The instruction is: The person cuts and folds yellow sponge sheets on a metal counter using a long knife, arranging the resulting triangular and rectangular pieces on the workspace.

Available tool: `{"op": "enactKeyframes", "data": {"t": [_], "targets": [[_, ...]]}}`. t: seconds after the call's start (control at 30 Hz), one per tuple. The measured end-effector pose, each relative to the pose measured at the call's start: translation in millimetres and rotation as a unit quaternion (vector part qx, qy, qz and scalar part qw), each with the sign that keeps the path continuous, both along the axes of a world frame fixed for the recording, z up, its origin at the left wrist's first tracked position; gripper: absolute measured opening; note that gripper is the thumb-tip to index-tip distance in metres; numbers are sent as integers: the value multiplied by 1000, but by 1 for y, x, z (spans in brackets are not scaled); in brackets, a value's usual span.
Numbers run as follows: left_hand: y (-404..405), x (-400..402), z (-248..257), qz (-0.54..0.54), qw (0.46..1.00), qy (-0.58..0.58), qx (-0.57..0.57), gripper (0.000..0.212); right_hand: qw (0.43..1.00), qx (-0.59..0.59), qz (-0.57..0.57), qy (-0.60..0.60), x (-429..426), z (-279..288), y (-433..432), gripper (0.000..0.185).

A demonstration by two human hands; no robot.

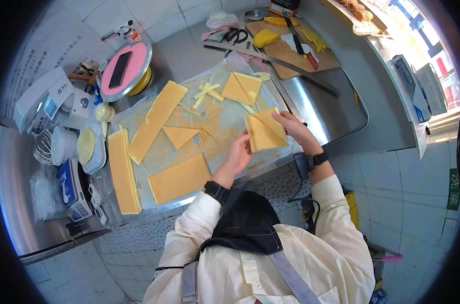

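Between my two hands is a small block of yellow sponge cake pieces (268,133), with a diagonal cut line across its top. My left hand (239,154) grips its left side, fingers curled at the edge. At the upper right corner, the thumb of my right hand (295,130) rests on top; the fingers behind are partly hidden. Two cake triangles forming a square (241,88) lie just beyond. A single cake triangle (180,136), a rectangular sheet (180,178) and two long strips, one slanted (157,121) and one at the left (124,171), lie on crumb-stained baking paper (224,129).
Thin cake trimmings (207,92) lie mid-paper. A metal ruler (271,59) reaches across to a cutting board (328,62) with mango and knives (296,38). Black scissors (237,36) lie behind. At left are a pink turntable (138,57) bearing a phone (120,69), and a whisk (44,146).
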State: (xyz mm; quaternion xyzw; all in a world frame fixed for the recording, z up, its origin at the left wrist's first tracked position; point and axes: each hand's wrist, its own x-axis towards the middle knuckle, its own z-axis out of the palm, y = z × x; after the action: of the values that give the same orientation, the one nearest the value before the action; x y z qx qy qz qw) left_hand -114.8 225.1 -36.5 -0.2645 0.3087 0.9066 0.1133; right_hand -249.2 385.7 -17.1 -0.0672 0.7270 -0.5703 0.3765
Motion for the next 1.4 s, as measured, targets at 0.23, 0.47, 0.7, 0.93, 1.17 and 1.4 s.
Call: {"op": "enactKeyframes", "data": {"t": [0.23,0.47,0.7,0.93,1.17,1.4], "targets": [[35,11,-17,23,999,26,-40,42,999,21,12,-25,11,-14,25,52],[19,25,-23,18,888,-78,-452,41,953,213,46,208,0,-28,18,53],[-50,92,16,-25,963,-15,-269,30,942,253,13,220,-13,-24,13,46],[-67,130,0,89,965,-38,-243,24,869,224,138,419,-36,-12,-74,32],[-77,173,1,177,957,-63,-223,24,839,323,245,362,-39,-34,-116,37],[-94,219,-8,265,944,-88,-174,25,877,309,197,309,-32,-35,-126,30]]}}
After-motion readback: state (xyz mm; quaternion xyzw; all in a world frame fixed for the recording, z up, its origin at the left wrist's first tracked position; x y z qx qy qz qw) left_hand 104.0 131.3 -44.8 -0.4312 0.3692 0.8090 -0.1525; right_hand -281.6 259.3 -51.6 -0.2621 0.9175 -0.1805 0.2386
